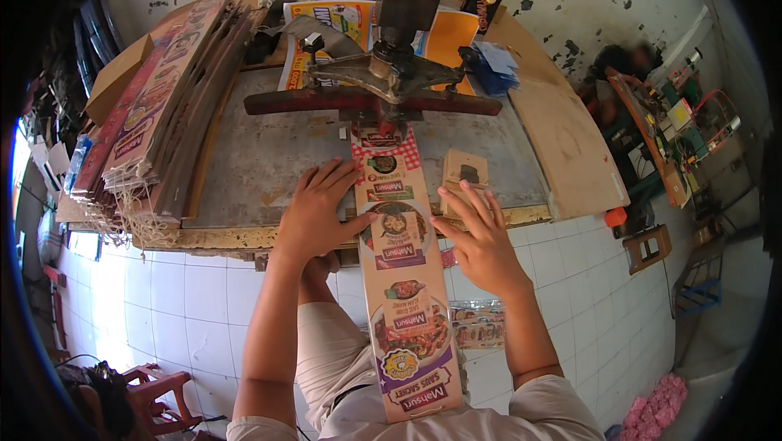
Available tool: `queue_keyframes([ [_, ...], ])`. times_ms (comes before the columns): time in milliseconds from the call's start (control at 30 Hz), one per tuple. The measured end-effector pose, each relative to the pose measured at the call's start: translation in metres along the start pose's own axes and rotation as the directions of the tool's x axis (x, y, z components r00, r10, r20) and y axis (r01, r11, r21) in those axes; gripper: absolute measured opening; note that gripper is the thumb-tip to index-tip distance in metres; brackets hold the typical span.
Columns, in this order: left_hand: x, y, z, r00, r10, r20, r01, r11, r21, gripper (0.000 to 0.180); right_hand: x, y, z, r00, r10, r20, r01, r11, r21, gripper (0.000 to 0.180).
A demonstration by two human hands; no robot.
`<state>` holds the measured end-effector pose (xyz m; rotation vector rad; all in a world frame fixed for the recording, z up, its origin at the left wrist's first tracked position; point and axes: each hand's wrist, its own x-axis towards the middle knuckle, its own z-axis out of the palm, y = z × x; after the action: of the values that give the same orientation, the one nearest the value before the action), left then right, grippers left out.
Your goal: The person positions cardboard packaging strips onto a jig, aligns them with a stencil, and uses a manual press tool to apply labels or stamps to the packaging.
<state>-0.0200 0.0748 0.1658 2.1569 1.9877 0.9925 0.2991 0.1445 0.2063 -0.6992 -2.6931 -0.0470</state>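
Note:
A long printed cardboard strip [399,286] with food pictures runs from my lap up onto the grey worktable [285,140]. Its far end lies under the press head of a metal machine [391,74] with a wide red crossbar. My left hand [319,215] lies flat along the strip's left edge, fingers stretched forward and thumb over the print. Along the right edge my right hand [485,250] is spread, its fingertips touching or close to the strip. Just beyond those fingertips sits a small tan block [464,167] with a dark piece on it.
A tall stack of printed cardboard strips [167,91] with frayed strings stands at the table's left. Printed orange sheets [448,38] lie behind the machine, and a brown board [570,140] covers the right side. A person [623,66] is at another bench [652,131]. Below left is a red stool [159,400].

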Motion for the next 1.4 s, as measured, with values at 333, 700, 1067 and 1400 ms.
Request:
queue_keyframes([
  [333,0.003,0.004,-0.002,1.0,-0.002,0.02,0.003,1.0,-0.015,0.076,-0.006,0.079,0.004,0.892,0.331,-0.307,-0.248,0.928,0.279,0.031],
  [700,0.001,0.002,-0.003,1.0,-0.009,0.018,0.009,1.0,0.009,0.077,-0.011,0.153,0.019,0.875,0.46,-0.147,-0.405,0.865,0.296,0.033],
  [1067,0.001,0.004,-0.006,0.999,-0.038,0.038,0.038,0.999,0.004,0.079,-0.008,0.167,0.007,0.9,0.42,-0.114,-0.411,0.907,0.092,0.034],
  [1400,0.002,0.004,-0.006,0.997,-0.055,0.054,0.056,0.998,-0.007,0.079,-0.023,0.163,0.006,0.915,0.403,-0.03,-0.369,0.863,0.345,0.031],
])
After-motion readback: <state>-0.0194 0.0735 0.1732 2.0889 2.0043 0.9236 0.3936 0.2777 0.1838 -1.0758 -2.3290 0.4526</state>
